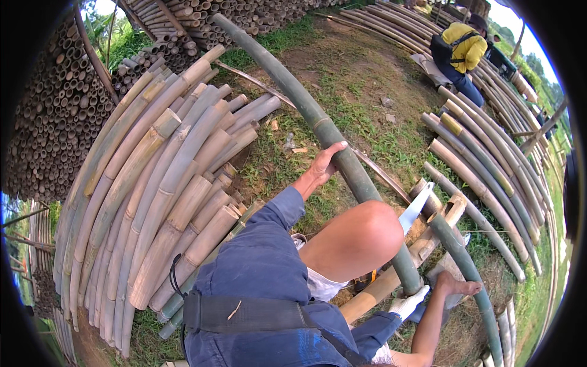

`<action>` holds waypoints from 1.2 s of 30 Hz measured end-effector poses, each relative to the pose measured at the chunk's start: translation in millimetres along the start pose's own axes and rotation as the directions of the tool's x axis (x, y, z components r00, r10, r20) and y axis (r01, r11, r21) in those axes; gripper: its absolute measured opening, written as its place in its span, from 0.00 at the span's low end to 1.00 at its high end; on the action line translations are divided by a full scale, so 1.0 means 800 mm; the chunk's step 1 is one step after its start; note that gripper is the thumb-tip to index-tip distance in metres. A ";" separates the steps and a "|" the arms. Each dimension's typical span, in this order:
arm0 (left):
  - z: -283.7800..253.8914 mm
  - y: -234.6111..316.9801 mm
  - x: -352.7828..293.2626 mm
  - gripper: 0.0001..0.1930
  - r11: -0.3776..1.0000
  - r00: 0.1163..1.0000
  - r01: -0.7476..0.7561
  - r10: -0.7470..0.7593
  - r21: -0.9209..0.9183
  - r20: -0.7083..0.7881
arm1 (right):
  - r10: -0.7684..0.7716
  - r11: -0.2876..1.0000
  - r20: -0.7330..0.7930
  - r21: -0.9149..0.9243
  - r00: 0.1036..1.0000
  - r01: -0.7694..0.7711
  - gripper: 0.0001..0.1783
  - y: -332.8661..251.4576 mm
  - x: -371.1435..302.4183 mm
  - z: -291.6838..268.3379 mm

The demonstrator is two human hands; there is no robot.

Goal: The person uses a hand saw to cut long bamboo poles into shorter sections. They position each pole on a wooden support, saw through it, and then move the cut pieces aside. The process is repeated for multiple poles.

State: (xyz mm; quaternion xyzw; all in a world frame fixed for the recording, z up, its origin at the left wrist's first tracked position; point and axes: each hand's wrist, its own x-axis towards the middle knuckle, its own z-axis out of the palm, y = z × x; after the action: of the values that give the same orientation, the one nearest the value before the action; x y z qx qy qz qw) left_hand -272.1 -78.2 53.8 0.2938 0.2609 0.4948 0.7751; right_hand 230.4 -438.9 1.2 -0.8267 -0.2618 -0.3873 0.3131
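"Where is the long, round, green bamboo pole [356, 176] placed?"

"It is slanted across the centre, partly hidden by a bent bare knee [373, 229]."

"How is it gripped?"

"It is clasped by the bare left hand [322, 164]. Its lower end is met by the white-gloved right hand [410, 302]; whether that hand is closed cannot be told."

"What is seen nearby?"

"A pale metal saw blade [417, 208] is seen beside the knee; weathered tan bamboo poles [160, 174] are piled at left."
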 end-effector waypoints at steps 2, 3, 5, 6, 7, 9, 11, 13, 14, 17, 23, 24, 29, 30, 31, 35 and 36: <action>0.005 0.052 -0.030 0.27 0.988 0.988 -0.151 0.151 -0.016 0.017 | 0.031 0.998 -0.014 -0.047 0.999 -0.031 0.66 -0.016 -0.006 -0.003; 0.011 0.077 -0.044 0.27 0.973 0.973 -0.230 0.231 -0.027 0.025 | 0.074 0.997 -0.015 0.001 0.997 -0.074 0.62 -0.030 -0.012 -0.008; 0.025 0.120 -0.075 0.29 0.948 0.948 -0.316 0.317 -0.016 0.015 | 0.267 0.904 0.125 0.311 0.956 -0.293 0.55 -0.077 -0.028 -0.020; 0.014 0.138 -0.094 0.30 0.932 0.931 -0.363 0.363 0.011 -0.027 | 0.388 0.709 0.322 0.494 0.863 -0.503 0.52 -0.113 -0.042 -0.025; 0.004 0.160 -0.121 0.31 0.912 0.909 -0.407 0.410 0.056 -0.071 | 0.441 0.417 0.572 0.552 0.691 -0.722 0.49 -0.157 -0.059 -0.027; 0.000 0.190 -0.168 0.32 0.840 0.834 -0.530 0.541 0.121 -0.106 | 0.293 -0.016 0.871 0.418 0.395 -0.908 0.42 -0.226 -0.052 -0.031; -0.023 0.223 -0.225 0.33 0.752 0.736 -0.633 0.658 0.184 -0.160 | -0.128 -0.147 0.973 0.172 0.191 -0.974 0.35 -0.299 -0.014 -0.028; -0.042 0.247 -0.270 0.34 0.664 0.629 -0.714 0.747 0.220 -0.215 | -0.152 0.088 0.975 0.175 0.160 -0.981 0.33 -0.364 0.026 -0.005; -0.068 0.255 -0.288 0.33 0.668 0.607 -0.712 0.741 0.218 -0.288 | -0.201 0.196 0.962 0.222 0.183 -0.955 0.32 -0.401 0.041 -0.008; -0.115 0.307 -0.337 0.33 0.608 0.483 -0.748 0.773 0.265 -0.411 | -0.404 0.440 0.889 0.395 0.215 -0.807 0.30 -0.532 0.104 0.012; -0.247 0.468 -0.410 0.35 0.532 0.273 -0.775 0.768 0.342 -0.579 | -0.762 0.451 0.613 0.734 0.209 -0.508 0.35 -0.823 0.114 -0.113; -0.266 0.497 -0.415 0.36 0.514 0.223 -0.774 0.768 0.370 -0.600 | -0.830 0.420 0.532 0.794 0.169 -0.439 0.34 -0.835 0.103 -0.144; -0.377 0.771 -0.558 0.52 0.486 0.071 -0.737 0.747 0.470 -0.661 | -0.954 0.293 0.281 0.808 -0.104 -0.512 0.31 -0.779 0.101 -0.255; -0.373 0.778 -0.538 0.54 0.505 0.022 -0.676 0.742 0.537 -0.670 | -0.932 0.352 0.349 0.797 -0.101 -0.491 0.31 -0.753 0.110 -0.249; -0.365 0.759 -0.500 0.56 0.526 -0.044 -0.584 0.740 0.618 -0.671 | -0.908 0.402 0.410 0.794 -0.086 -0.455 0.30 -0.722 0.127 -0.231; -0.309 0.677 -0.398 0.58 0.420 -0.079 -0.421 0.866 0.804 -0.494 | -0.725 0.616 0.687 0.681 0.053 -0.396 0.29 -0.576 0.190 -0.199; -0.291 0.637 -0.364 0.54 0.380 -0.021 -0.481 0.896 0.790 -0.444 | -0.683 0.675 0.728 0.661 0.060 -0.328 0.28 -0.531 0.216 -0.197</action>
State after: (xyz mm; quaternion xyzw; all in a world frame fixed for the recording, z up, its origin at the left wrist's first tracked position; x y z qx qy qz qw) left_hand -855.7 -128.0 290.1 0.2486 0.5098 0.8205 0.0716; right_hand -34.7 -236.3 353.3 -0.6192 -0.6368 0.3672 0.2760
